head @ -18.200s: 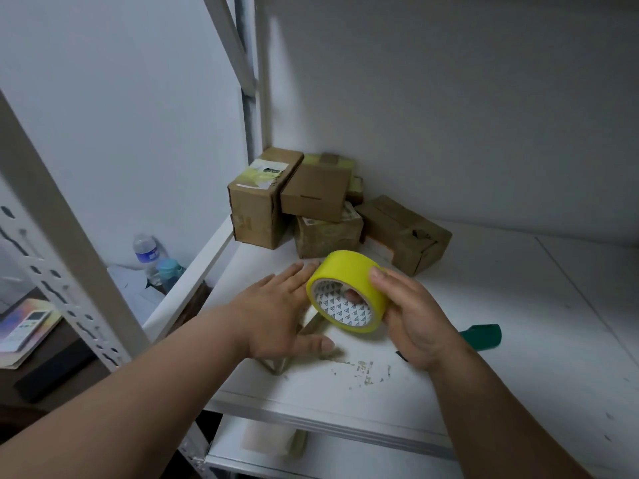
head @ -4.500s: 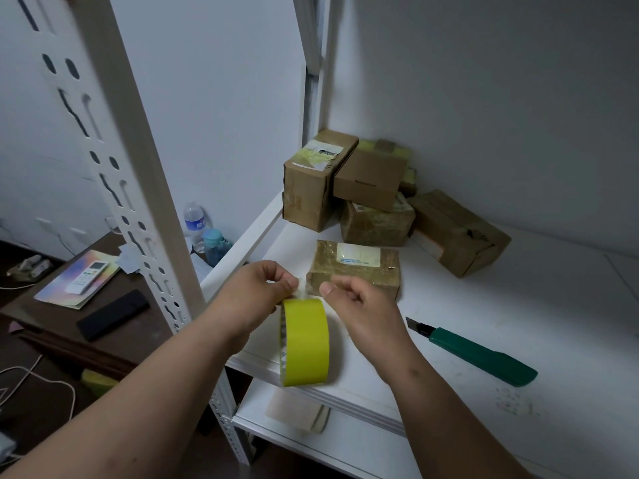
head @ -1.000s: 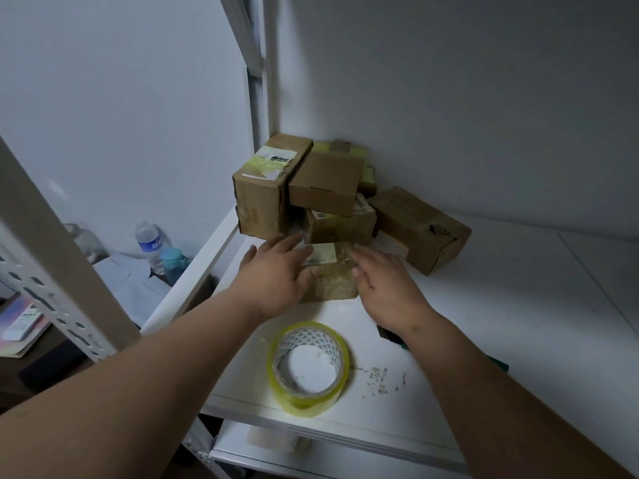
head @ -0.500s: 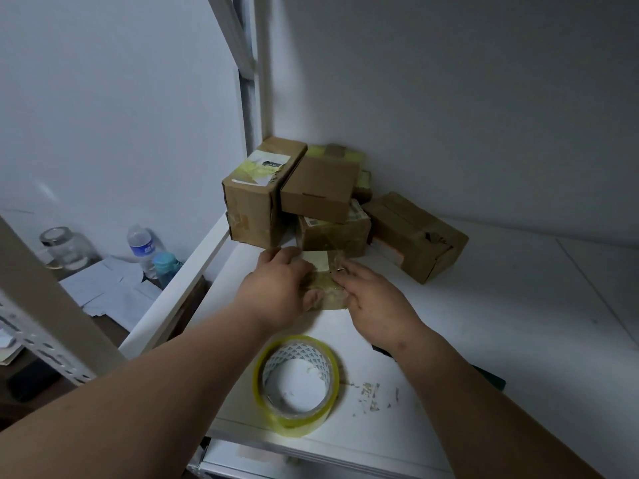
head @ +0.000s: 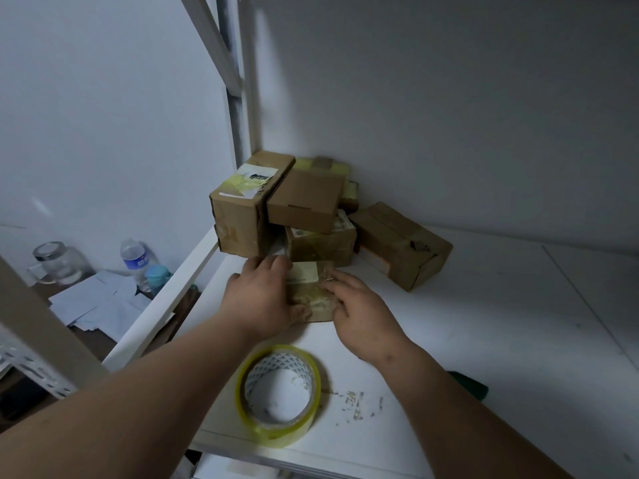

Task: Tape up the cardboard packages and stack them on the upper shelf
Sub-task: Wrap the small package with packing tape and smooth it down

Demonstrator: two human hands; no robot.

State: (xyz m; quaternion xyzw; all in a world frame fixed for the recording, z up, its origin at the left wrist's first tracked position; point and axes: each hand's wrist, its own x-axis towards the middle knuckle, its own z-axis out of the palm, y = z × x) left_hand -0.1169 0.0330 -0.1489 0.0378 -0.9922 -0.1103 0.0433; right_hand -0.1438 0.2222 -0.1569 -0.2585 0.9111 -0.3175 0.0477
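both hands, the left hand [head: 262, 299] and right hand [head: 359, 305], still grip the small box [head: 313, 288], now pushed closer to the box pile [head: 304, 209].

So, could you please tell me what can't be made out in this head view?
- Small package: both hands, left and right, cover its sides.
- Label text: too small.
- Green-handled tool: right forearm hides most.
- Rear boxes: hidden behind the stack.

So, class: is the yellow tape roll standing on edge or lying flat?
Lying flat: the yellow tape roll rests on the white shelf, its round hole facing up.
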